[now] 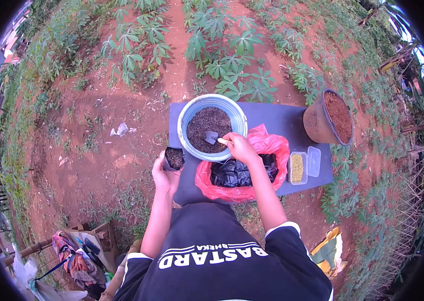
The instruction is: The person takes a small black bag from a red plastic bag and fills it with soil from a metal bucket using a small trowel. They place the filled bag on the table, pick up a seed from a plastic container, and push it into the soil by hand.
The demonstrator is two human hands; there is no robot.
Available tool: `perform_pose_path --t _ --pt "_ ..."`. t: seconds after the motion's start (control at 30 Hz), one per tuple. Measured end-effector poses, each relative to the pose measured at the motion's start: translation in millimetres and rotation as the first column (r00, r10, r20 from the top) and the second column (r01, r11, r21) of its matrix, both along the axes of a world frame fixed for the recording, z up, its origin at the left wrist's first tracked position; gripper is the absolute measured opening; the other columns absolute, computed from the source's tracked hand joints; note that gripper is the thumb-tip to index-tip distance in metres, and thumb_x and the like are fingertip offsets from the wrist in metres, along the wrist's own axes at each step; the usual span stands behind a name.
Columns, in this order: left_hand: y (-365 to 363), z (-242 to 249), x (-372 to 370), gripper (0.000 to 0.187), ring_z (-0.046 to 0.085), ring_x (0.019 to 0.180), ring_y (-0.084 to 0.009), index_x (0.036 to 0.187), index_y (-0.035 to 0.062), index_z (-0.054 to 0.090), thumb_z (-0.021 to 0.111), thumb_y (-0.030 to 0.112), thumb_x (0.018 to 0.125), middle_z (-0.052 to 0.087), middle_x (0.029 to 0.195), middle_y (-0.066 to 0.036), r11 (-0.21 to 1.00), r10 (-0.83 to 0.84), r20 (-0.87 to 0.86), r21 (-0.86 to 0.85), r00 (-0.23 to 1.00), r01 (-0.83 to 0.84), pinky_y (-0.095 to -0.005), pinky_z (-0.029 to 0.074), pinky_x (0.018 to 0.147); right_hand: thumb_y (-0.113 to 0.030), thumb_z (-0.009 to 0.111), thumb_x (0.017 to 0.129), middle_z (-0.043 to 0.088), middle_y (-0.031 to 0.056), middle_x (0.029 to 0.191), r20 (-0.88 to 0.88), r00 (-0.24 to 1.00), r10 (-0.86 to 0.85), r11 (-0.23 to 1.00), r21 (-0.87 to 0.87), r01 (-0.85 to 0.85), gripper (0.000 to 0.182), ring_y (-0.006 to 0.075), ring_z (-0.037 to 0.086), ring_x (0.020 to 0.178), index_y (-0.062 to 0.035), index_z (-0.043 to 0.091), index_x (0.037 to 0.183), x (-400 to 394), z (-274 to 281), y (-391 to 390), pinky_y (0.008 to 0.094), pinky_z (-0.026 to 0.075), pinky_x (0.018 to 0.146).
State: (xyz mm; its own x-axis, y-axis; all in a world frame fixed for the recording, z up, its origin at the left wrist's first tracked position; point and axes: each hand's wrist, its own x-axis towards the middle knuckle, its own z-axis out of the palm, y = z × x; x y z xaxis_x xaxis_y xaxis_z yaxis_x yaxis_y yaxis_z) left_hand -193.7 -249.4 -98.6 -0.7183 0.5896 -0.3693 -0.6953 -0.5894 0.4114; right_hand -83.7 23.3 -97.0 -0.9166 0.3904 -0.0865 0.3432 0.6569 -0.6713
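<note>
A flat blue-grey surface point(284, 119) carries the things. At its far left corner stands a round, light-blue plastic bucket point(242, 119), holding crumbly dark soil point(209, 119). The right hand point(239, 148) reaches over the bucket's near right rim, its fingers closed around the pale handle of a small trowel point(212, 137), whose grey metal blade lies on the soil. Beside the left edge, the left hand point(165, 173) grasps a small, thin-walled black container point(175, 158), open at the top and filled with dark, loose soil; the fingers are partly curled around its outer side. Along the near edge sits a crinkled pink plastic bag point(273, 144), its mouth spread wide around glossy, folded black plastic point(232, 173). Farther right is a clear rectangular box point(297, 181) of yellowish grains point(297, 167), with its translucent lid point(313, 160) just beside it. A tapered brown tub point(315, 124) of reddish soil point(338, 118) stands tilted in view at the far right corner.
</note>
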Motion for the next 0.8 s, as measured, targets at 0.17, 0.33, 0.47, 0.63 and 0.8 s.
perform_pose_path --t 0.17,0.33,0.47,0.63,0.8 --pt "-3 -4 1 0.025 0.066 0.099 -0.0194 0.11 0.0128 0.063 0.052 0.03 0.096 0.069 0.107 -0.002 0.999 0.036 0.043 -0.006 0.998 -0.036 -0.0387 0.051 0.088 -0.002 0.058 0.091 0.07 0.0183 0.1 0.008 1.0 -0.021 1.0 -0.02 0.021 0.02 0.0304 0.069 0.094 0.0034 0.065 0.109 3 -1 1 0.0381 0.053 0.085" --pt "-6 -9 -1 0.027 0.065 0.103 -0.0215 0.112 0.0116 0.063 0.051 0.03 0.096 0.068 0.111 -0.004 0.999 0.037 0.018 0.014 0.999 -0.037 -0.041 0.05 0.09 -0.003 0.059 0.091 0.07 0.0183 0.102 -0.024 0.992 -0.122 0.975 -0.188 0.116 0.02 0.0309 0.069 0.097 0.0021 0.066 0.108 11 -1 -2 0.0395 0.053 0.087" --pt "-3 -9 -5 0.028 0.064 0.105 -0.0215 0.113 0.0115 0.063 0.051 0.03 0.096 0.068 0.113 -0.004 0.999 0.026 0.011 0.037 1.0 -0.026 -0.0413 0.05 0.091 -0.001 0.058 0.092 0.071 0.0132 0.1 -0.018 0.983 -0.182 0.942 -0.291 0.169 0.021 0.0223 0.068 0.093 0.0017 0.066 0.111 18 7 -7 0.0354 0.053 0.085" --pt "4 -7 -7 0.031 0.065 0.098 -0.024 0.112 0.009 0.065 0.052 0.029 0.094 0.07 0.11 -0.008 0.998 0.061 0.047 0.013 0.997 -0.061 -0.0402 0.051 0.08 0.001 0.056 0.093 0.07 0.0083 0.098 -0.08 0.965 -0.25 0.903 -0.379 0.202 0.023 0.0145 0.065 0.089 0.0005 0.066 0.114 27 29 -15 0.0308 0.052 0.081" --pt "14 -1 -11 0.029 0.065 0.096 -0.0236 0.11 0.0095 0.065 0.052 0.029 0.094 0.07 0.108 -0.008 1.0 0.031 0.067 -0.006 0.997 -0.031 -0.0395 0.051 0.079 0.001 0.055 0.094 0.07 0.0079 0.099 -0.095 0.961 -0.259 0.911 -0.356 0.21 0.024 0.0142 0.064 0.088 0.0003 0.066 0.115 30 48 -18 0.0302 0.052 0.08"
